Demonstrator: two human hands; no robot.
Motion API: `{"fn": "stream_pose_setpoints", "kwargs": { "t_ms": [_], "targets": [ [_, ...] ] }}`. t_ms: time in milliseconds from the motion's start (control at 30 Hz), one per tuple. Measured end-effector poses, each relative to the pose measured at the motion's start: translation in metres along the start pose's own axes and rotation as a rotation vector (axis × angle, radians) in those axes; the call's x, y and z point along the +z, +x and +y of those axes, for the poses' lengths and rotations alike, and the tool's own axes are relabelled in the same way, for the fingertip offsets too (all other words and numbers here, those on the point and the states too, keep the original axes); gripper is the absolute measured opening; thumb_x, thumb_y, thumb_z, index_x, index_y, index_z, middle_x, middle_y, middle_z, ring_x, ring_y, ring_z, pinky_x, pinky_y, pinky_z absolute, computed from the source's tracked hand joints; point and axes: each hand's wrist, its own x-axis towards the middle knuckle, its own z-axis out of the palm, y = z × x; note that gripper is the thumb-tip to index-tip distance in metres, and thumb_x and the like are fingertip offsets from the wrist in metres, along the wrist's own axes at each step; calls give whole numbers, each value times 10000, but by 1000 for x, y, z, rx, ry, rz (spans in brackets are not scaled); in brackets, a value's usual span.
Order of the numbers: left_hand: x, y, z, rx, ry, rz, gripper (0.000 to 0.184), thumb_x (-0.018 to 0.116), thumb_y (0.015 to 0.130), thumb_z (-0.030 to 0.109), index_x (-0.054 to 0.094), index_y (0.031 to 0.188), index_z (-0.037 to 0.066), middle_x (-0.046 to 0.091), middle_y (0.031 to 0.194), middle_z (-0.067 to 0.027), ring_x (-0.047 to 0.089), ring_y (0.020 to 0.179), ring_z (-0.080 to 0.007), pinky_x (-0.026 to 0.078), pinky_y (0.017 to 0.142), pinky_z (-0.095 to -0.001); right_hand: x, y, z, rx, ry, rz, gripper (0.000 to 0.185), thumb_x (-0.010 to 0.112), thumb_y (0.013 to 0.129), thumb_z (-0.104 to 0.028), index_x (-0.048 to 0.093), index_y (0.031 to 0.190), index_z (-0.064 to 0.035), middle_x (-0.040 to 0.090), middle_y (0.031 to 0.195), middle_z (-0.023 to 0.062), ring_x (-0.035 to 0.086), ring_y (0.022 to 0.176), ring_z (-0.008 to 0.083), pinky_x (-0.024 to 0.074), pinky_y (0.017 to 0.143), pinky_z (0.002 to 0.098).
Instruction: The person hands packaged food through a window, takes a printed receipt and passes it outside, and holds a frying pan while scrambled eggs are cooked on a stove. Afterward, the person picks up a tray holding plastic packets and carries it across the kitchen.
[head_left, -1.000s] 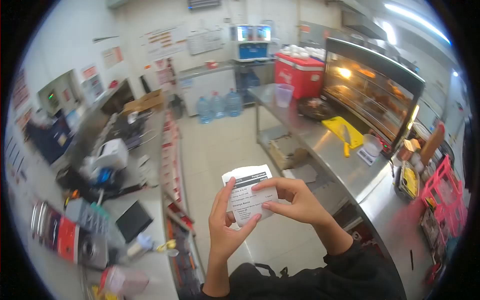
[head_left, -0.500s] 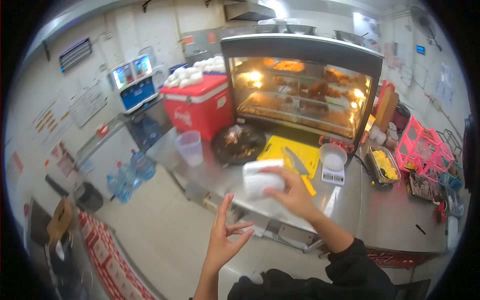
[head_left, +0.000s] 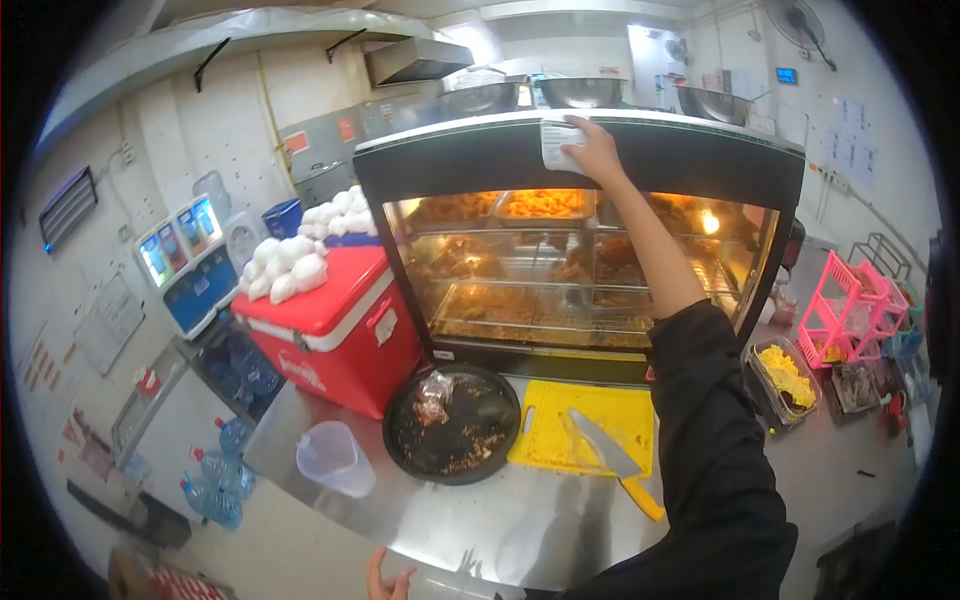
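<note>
My right hand (head_left: 596, 155) reaches up to the dark top frame of the glass food display warmer (head_left: 480, 160). Its fingers grip the right edge of a white paper slip (head_left: 555, 148) with printed lines, which lies against the frame. Fried food and an orange-filled tray (head_left: 545, 204) show behind the glass below. At the bottom edge, my left hand (head_left: 388, 578) is partly cut off, its visible fingers apart and holding nothing, near the steel counter's front. A knife (head_left: 606, 444) with a yellow handle lies on the yellow cutting board (head_left: 545, 446) below my right arm.
Left of the board sit a dark round pan (head_left: 455, 440) with crumbs and a clear plastic pitcher (head_left: 335, 462). A red cooler (head_left: 340, 345) carries white wrapped bundles (head_left: 285, 268). Metal bowls (head_left: 582, 93) top the warmer. Rightward are a food container (head_left: 785, 378) and pink basket (head_left: 850, 310).
My right hand has carried the paper slip up from above the counter to the warmer's top frame. My left hand has dropped toward the bottom edge. The view has shifted closer to the warmer.
</note>
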Motion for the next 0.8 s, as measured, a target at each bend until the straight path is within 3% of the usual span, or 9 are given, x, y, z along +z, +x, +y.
{"fn": "stream_pose_setpoints", "kwargs": {
  "t_ms": [100,167,200,300,367,433,500,700,800],
  "targets": [
    [14,28,-7,23,-49,28,447,467,822,149,326,1234,47,517,1026,-175,506,924,-227,397,776,-316,-4,6,-8,123,-187,-87,399,634,626,-115,557,1017,-88,523,1022,150,514,941,272,380,842,372],
    [21,42,-2,-11,-92,5,441,466,822,152,333,1229,44,518,1019,-169,506,925,-235,395,780,-323,-11,-1,-29,-77,-836,28,335,631,646,-143,559,972,-120,512,990,96,511,933,218,352,830,445],
    [27,47,5,-9,-91,-20,429,464,824,157,346,1219,38,514,1031,-166,502,934,-233,392,784,-324,-6,2,-22,-58,-864,24,335,631,646,-143,559,972,-120,512,990,96,511,933,218,352,830,445],
    [33,71,-15,5,-165,-106,390,457,831,173,388,1186,27,493,1071,-162,487,963,-231,385,797,-321,0,16,1,-261,-919,-81,272,625,662,-174,557,923,-134,478,984,61,470,977,186,314,825,492],
    [40,82,-1,126,-103,-162,367,455,834,165,400,1172,31,505,1050,-149,488,949,-208,391,775,-305,0,13,0,-363,-775,-223,212,563,704,-180,545,907,-121,499,1000,73,465,995,212,309,835,501],
    [39,95,-4,109,-143,-224,362,453,836,154,391,1174,38,508,1035,-137,494,922,-197,394,750,-293,-5,10,-2,-353,-848,-212,275,574,704,-214,511,957,-125,504,989,61,477,972,212,299,842,497],
    [48,116,-44,120,-195,-243,371,451,835,136,374,1185,42,491,1056,-128,495,913,-191,392,734,-281,-6,10,-6,-431,-1049,31,294,586,699,-225,490,959,-127,517,948,54,506,920,213,293,842,476],
    [64,122,-45,188,-183,-155,362,444,828,112,376,1178,46,526,983,-125,499,867,-187,390,736,-276,8,4,-7,-250,-800,-73,220,612,681,-233,529,848,-116,512,931,54,488,912,191,292,832,416],
    [74,106,-42,175,-218,-139,361,443,828,115,378,1176,44,522,989,-134,498,903,-196,389,751,-288,8,3,2,-263,-810,29,286,613,679,-280,526,911,-139,519,916,21,482,915,172,284,804,420]
  ]
}}
